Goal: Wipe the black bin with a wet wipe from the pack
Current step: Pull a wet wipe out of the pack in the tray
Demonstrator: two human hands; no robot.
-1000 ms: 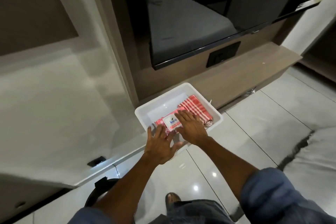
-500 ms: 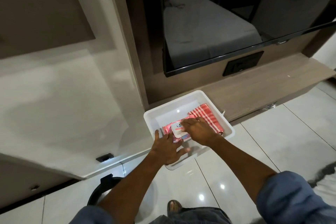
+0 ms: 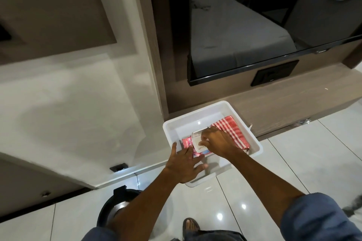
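Pack (image 3: 189, 144) (lid raised) lies in tray (image 3: 197, 118) under both hands (image 3: 214, 141).

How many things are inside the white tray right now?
2: the wet wipe pack at the left under both hands, and the red striped cloth at the right. Something may be hidden beneath them.

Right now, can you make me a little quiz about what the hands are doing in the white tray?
1. True or false: the lid of the wet wipe pack is flipped open.
2. Which hand presses the pack down: A) left hand B) right hand?
3. What lies in the white tray to the right of the pack?

Key: 1. true; 2. A, while the right hand reaches into the opening; 3. a red striped cloth. The black bin waits by the left arm.
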